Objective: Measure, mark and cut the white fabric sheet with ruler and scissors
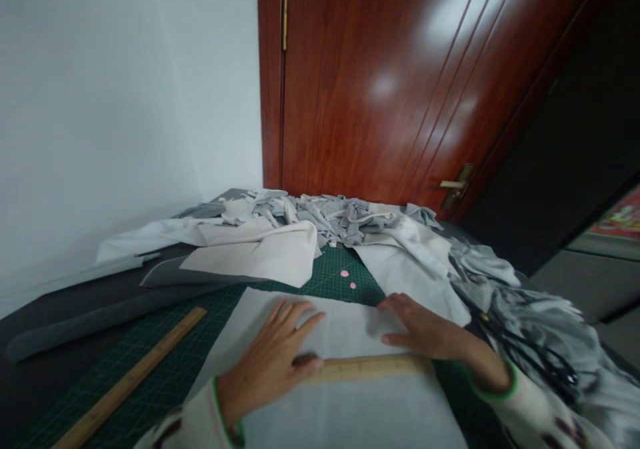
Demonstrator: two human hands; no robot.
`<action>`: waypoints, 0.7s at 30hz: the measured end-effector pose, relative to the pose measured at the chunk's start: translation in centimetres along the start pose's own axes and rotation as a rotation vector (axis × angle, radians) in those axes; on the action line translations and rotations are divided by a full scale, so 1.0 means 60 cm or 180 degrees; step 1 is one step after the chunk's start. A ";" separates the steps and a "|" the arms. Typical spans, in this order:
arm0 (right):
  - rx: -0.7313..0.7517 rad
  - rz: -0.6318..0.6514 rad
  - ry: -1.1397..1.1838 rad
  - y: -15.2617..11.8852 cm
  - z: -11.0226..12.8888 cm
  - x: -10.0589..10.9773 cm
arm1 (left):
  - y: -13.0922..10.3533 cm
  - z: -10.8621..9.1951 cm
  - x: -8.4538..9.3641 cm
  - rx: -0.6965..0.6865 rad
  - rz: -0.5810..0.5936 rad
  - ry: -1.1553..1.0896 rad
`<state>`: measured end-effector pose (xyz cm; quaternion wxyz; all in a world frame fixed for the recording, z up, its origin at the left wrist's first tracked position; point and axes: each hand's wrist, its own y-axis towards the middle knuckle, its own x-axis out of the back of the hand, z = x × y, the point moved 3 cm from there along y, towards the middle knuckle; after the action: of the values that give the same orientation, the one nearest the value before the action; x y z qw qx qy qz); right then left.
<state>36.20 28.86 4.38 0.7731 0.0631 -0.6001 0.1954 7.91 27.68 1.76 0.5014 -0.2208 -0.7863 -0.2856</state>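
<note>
A pale grey-white sheet (345, 412), fabric by its look, lies flat in front of me over a green cutting mat (330, 269). Across it runs a short wooden ruler (370, 368), slightly blurred. My left hand (275, 356) is over the sheet's left part with its fingers apart, the thumb at the ruler's left end. Toward the sheet's upper right edge, my right hand (420, 326) is open, fingers and thumb spread, just beyond the ruler's right end. Whether its fingertips press on the sheet I cannot tell.
A longer wooden ruler (135, 376) lies on the mat at left. Two pink discs (345, 274) sit ahead. Heaped fabric scraps (330, 212) line the back; black-handled scissors (540, 356) rest by grey cloth (550, 319) at right. Behind stand a white wall and brown door (360, 102).
</note>
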 end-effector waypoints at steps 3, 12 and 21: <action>-0.0172 -0.0257 -0.0002 -0.061 -0.021 -0.031 | 0.004 0.016 0.003 0.0067 0.0294 0.0218; -0.0077 -0.0391 0.0293 -0.125 0.025 -0.041 | -0.025 0.010 0.025 0.0211 0.0509 0.0821; 0.0295 -0.0105 0.1261 -0.190 0.033 -0.062 | -0.162 0.087 0.010 0.0615 -0.0400 0.0909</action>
<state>37.94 16.89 2.94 0.8754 0.0687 -0.4256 0.2186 -1.96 24.02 -1.68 0.6080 -0.0792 -0.7431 -0.2680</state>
